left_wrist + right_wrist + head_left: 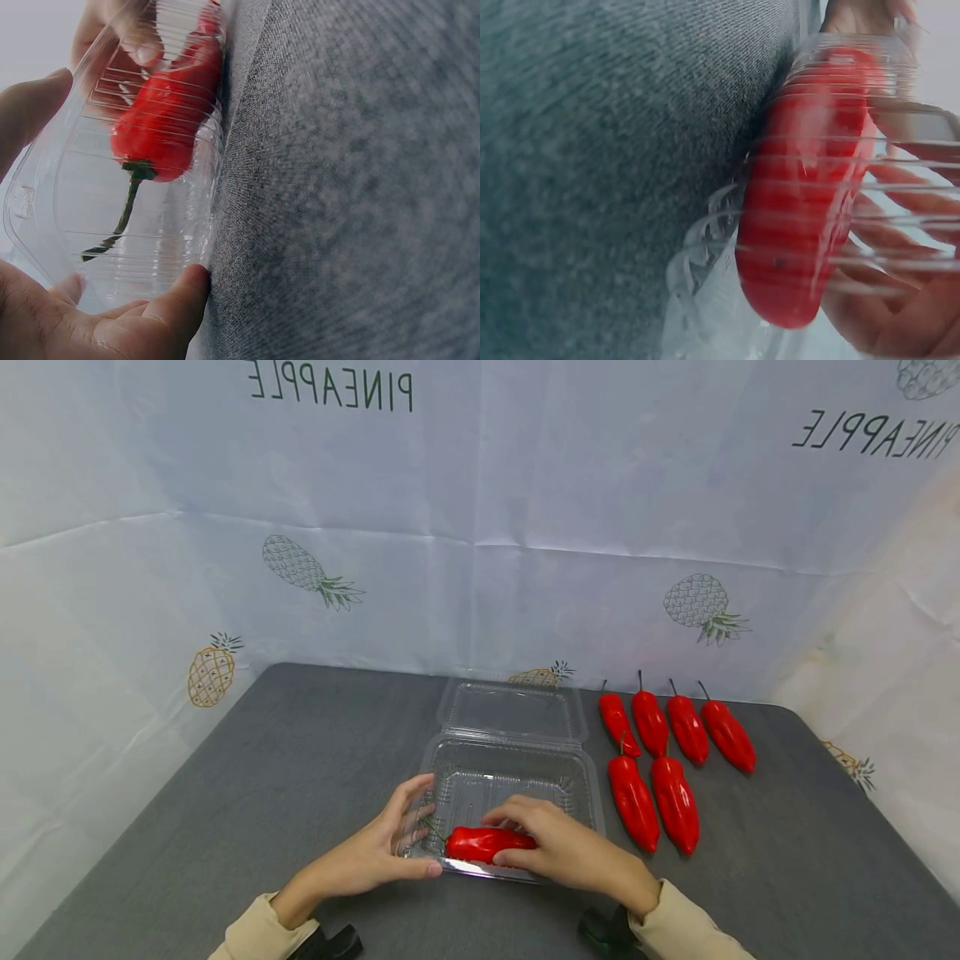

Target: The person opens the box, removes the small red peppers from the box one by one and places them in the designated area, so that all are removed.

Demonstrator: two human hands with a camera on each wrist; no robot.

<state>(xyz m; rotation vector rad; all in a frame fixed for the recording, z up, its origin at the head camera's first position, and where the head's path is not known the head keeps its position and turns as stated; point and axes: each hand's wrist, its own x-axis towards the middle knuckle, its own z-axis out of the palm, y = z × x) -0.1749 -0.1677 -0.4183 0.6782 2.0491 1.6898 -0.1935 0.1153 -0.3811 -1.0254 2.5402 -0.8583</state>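
A clear plastic container [480,783] lies with its hinged lid [513,710] folded back. My left hand [360,857] holds the near left corner, thumb along the front and fingers against the left side. In the front part of the container, my right hand [562,847] grips a red pepper [476,843] by its right end, thumb on the near side. The pepper lies crosswise, its green stem [129,214] pointing left towards my left hand. Through the ribbed wall, the right wrist view shows the pepper [802,187] with fingers beside it.
Several more red peppers [675,802] lie in two rows on the grey table [315,760], right of the container. A white cloth [480,485] with pineapple prints hangs behind the table. A small dark object [603,931] shows beside my right sleeve.
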